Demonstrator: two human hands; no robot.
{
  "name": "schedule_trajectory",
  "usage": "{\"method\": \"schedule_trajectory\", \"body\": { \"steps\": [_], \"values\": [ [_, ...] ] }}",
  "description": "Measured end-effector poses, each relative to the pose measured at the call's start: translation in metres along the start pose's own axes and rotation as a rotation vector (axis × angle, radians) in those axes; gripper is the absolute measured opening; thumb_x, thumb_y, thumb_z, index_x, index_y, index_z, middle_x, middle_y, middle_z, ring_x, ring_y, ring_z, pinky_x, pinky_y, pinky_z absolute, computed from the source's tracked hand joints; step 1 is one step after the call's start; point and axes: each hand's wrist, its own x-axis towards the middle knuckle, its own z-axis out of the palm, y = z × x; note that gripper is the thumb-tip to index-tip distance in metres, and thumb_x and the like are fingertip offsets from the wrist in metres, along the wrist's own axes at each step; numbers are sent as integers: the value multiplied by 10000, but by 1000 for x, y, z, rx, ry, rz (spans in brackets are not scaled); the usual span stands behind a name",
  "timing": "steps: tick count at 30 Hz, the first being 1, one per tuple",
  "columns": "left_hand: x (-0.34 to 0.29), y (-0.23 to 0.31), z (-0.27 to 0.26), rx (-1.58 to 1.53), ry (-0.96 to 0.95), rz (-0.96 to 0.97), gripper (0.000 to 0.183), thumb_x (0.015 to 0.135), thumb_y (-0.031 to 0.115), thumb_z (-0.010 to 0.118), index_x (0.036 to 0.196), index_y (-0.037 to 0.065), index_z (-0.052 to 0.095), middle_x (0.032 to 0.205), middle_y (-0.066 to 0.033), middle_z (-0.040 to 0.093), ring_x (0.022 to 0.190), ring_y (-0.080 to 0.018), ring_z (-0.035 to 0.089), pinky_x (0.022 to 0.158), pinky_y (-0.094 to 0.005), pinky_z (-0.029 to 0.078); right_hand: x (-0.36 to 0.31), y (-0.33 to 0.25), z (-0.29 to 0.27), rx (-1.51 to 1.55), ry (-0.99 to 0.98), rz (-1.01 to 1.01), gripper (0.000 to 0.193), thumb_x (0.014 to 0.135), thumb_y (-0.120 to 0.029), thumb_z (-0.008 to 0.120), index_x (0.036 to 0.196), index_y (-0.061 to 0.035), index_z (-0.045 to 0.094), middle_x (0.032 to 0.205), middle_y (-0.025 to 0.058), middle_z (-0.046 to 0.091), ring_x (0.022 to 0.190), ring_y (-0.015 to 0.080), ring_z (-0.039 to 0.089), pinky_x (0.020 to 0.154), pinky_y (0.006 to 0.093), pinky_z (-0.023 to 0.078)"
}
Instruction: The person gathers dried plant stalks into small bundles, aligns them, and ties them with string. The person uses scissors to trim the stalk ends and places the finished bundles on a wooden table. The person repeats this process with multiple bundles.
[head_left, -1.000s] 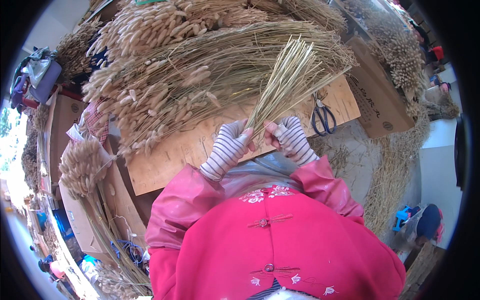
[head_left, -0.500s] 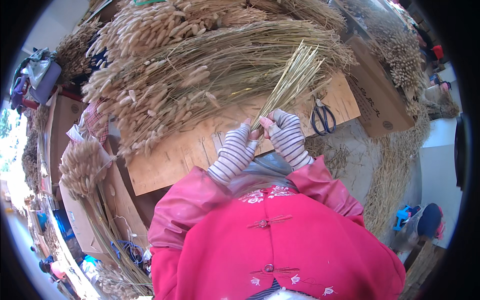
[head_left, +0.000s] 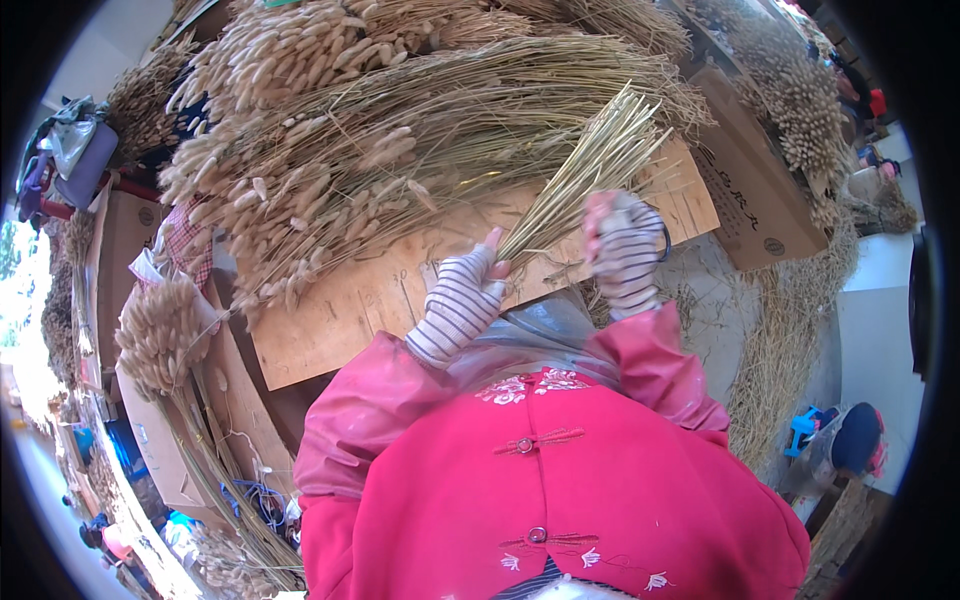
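"Two hand states, quick; containers too?"

"Left hand (head_left: 458,302): closed round lower end of stalk bundle (head_left: 580,182), above wooden board (head_left: 335,325); right hand (head_left: 627,252): blurred, just beside bundle, grip cannot tell; right carton (head_left: 752,185): contents hidden; left carton (head_left: 160,450): fluffy grass bunch (head_left: 160,335) at it, inside or out unclear."

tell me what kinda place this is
Probably a dried-grass workshop: bunny-tail grass lies heaped across a wooden board, the left hand holds a stem bundle, and straw lies at right.

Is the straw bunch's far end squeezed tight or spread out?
Spread out: the stalks fan wider beyond the left hand holding them.
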Motion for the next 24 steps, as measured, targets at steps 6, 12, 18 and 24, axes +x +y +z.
{"method": "schedule_trajectory", "body": {
  "steps": [6,12,18,24],
  "values": [
    [0,-11,-8,179,70,52,401,868,70,559,1251,-24,488,625,-90,580,513,-131,561,523,-258,442,19,-55,-55,-863,218,269,215,872,-227,598,852,-14,609,620,23,553,412,105,494,350,246,395],
    [4,-9,4,281,137,171,403,852,109,578,1221,-36,503,638,-151,591,535,-193,599,525,-292,462,-22,-10,6,-1070,-332,233,332,824,-308,629,761,17,602,581,144,529,523,237,498,520,354,412],
    [2,1,4,133,51,76,409,827,72,562,1221,-27,511,663,-161,615,545,-207,615,538,-300,478,-18,13,35,-811,-236,-74,271,894,-199,556,680,-35,541,514,-29,448,469,38,379,426,241,306],
    [4,5,7,124,23,97,441,800,56,566,1229,-22,506,687,-166,623,556,-217,607,556,-317,484,-2,-5,7,-892,88,-230,308,909,-189,534,642,-36,509,537,-47,417,516,35,321,460,244,275]
  ]
}}
